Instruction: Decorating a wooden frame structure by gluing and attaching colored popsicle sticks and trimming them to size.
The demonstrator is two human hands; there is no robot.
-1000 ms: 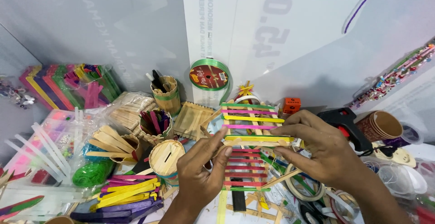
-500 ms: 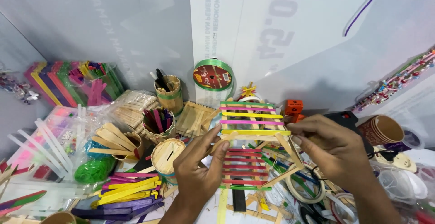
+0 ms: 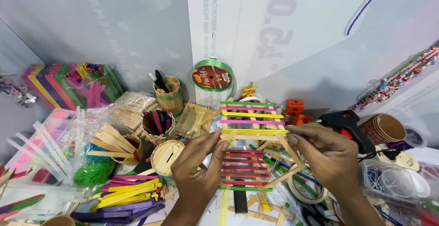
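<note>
Both hands hold up a frame of coloured craft sticks (image 3: pixel 250 139), with green, pink and yellow slats on its upper panel and red slats on its lower panel. My left hand (image 3: pixel 197 167) presses its fingertips on the frame's left edge at the fold. My right hand (image 3: pixel 327 155) pinches the right edge, where a plain wooden stick slants down. The frame is tilted up above the cluttered table.
A black glue gun (image 3: pixel 344 123) lies right of the hands, beside stacked paper cups (image 3: pixel 383 127). A green ribbon spool (image 3: pixel 212 76), a stick-built pen cup (image 3: pixel 168 95), loose coloured sticks (image 3: pixel 123 196), clear glue rods (image 3: pixel 45 150) and tape rolls (image 3: pixel 304 191) crowd the table.
The frame has been lifted slightly and tilted more upright. My right hand has slid from the top of the frame to its right edge; my left fingers stay on the left edge.
</note>
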